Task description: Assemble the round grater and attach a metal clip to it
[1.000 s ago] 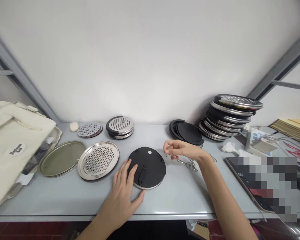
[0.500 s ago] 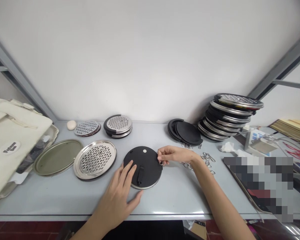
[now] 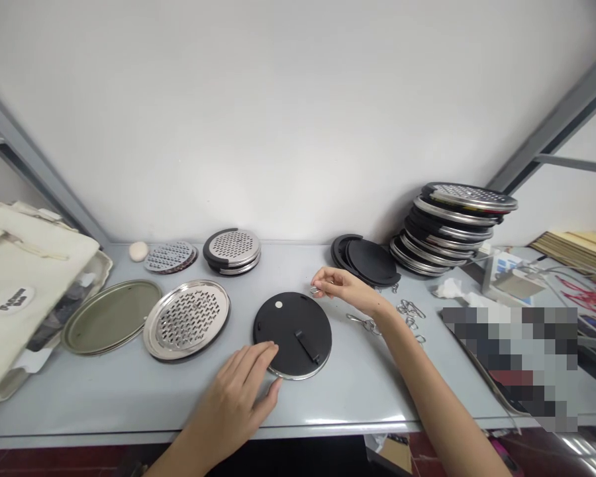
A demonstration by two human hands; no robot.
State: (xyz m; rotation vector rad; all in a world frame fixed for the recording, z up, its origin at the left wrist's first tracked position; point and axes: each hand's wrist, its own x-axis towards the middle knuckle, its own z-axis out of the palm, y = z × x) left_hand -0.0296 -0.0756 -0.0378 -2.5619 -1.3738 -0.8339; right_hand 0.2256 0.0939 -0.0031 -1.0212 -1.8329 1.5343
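A round black disc (image 3: 285,331) with a silver rim lies flat on the grey table. It carries a white dot and a raised black strip. Fingers of my left hand (image 3: 243,387) rest outstretched on its lower left edge, thumb apart. Just above the disc's upper right edge, my right hand (image 3: 345,289) pinches a small metal ring (image 3: 314,290), partly hidden by the fingers. Near that wrist lie a metal snap hook (image 3: 360,320) and several loose metal clips (image 3: 411,310).
Left of the disc are a silver grater plate (image 3: 187,319), an olive plate (image 3: 112,315) and a cream bag (image 3: 24,285). Behind stand small stacked graters (image 3: 234,246) and black round parts (image 3: 370,260). A tall stack of discs (image 3: 447,228) leans at right, near a pixelated flat object (image 3: 506,358).
The black disc has turned, its white dot shifting left and its strip swinging right. My right hand has moved from the disc's rim up and away; my left stays at the edge.
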